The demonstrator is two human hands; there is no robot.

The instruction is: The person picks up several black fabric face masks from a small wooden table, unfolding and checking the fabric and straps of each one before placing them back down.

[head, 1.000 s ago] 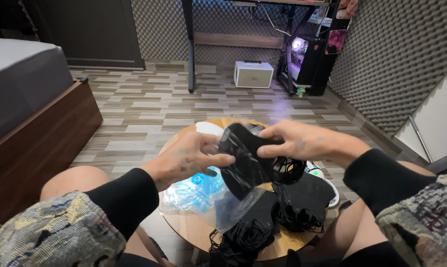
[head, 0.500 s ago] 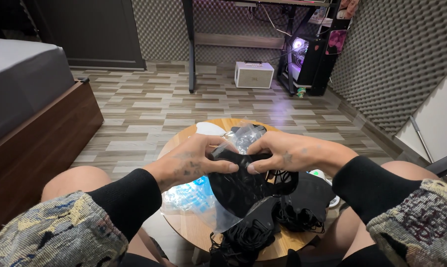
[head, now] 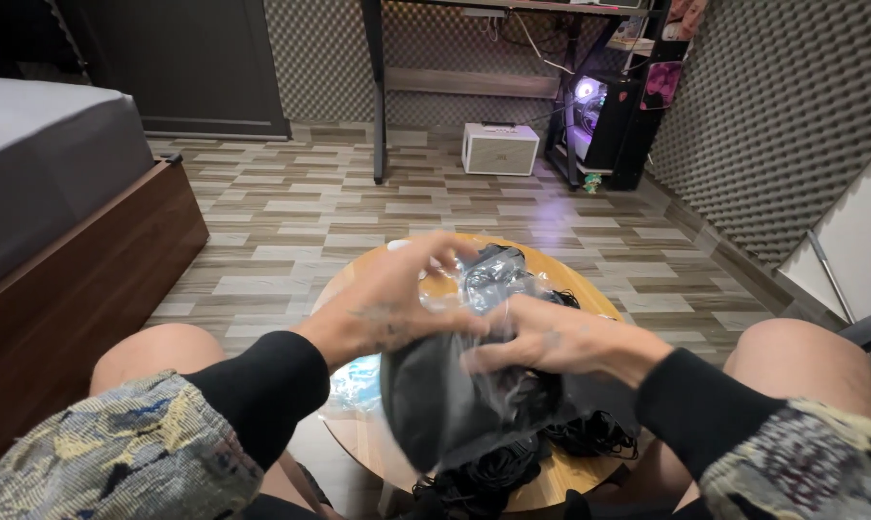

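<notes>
Your left hand [head: 392,308] and right hand [head: 541,339] both pinch a clear bag [head: 484,289] holding a black mask [head: 440,400], at lower centre of the frame, over the round surface [head: 589,289]; more black masks [head: 589,438] lie beneath.

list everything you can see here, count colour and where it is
black face mask: one, black, held in both hands above the table
clear plastic bag: one, transparent, crumpled around the mask top
round table: one, light wood, between the knees
black masks pile: several, black, on the table's near side
blue masks packet: one, pale blue, on the table's left edge
bed: one, grey on a brown frame, left
white box: one, white, on the floor under the desk
computer tower: one, black with purple light, far right
left hand: on the mask
right hand: on the mask
</notes>
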